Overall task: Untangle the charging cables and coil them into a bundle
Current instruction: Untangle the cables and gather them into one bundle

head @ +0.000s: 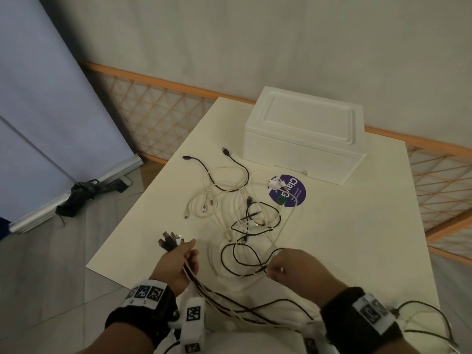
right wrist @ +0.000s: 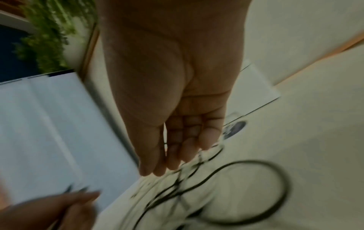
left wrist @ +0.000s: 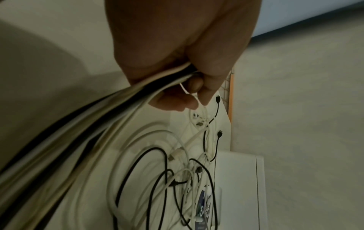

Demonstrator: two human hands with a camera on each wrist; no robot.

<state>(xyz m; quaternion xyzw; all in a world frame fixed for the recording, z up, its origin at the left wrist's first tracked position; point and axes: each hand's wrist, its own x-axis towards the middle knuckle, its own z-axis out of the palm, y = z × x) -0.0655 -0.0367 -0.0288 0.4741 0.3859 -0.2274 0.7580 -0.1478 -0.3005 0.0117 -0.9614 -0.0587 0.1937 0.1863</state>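
Several black and white charging cables lie tangled on the white table. My left hand grips a bunch of gathered cables just behind their plugs, which fan out beyond the fist. The left wrist view shows the same left hand curled round the bunch above the tangle. My right hand pinches a black-and-white strand at its fingertips. In the blurred right wrist view the right hand reaches down to a black loop.
A closed white box stands at the back of the table. A round purple sticker lies in front of it under some cable. The table's left edge drops to a tiled floor. A wooden lattice fence runs behind.
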